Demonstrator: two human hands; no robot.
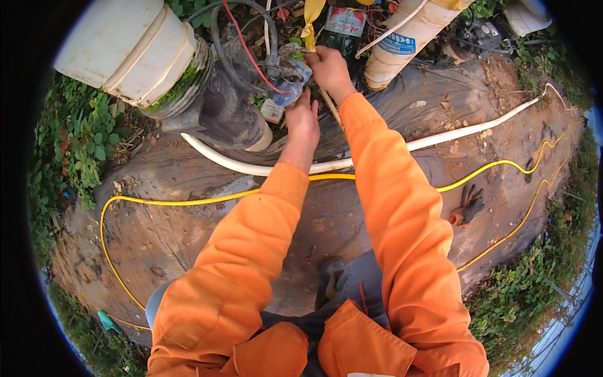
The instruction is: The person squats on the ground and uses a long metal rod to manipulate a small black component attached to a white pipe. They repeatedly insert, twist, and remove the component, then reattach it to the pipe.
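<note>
At the top centre, both my hands are on a scuffed blue piece (291, 92) whose kind I cannot make out. A thin red wire (246, 53) runs down to it. My left hand (302, 123) reaches up from below, fingers closed at its lower edge. My right hand (330, 71) is at its right side, with thumb and fingers bent together in a pinch. The fingertips of both are partly hidden. A yellow strip (311, 24) hangs just above my right hand. Close to my left hand sits a small white box (272, 111).
A white bucket (135, 47) and a dark pipe fitting (229, 116) stand at the upper left. Right of my hands are a labelled bottle (344, 28) and a pale pipe (405, 41). A white pipe (251, 168), a yellow hose (188, 202) and a glove (468, 206) lie on dirty sheeting.
</note>
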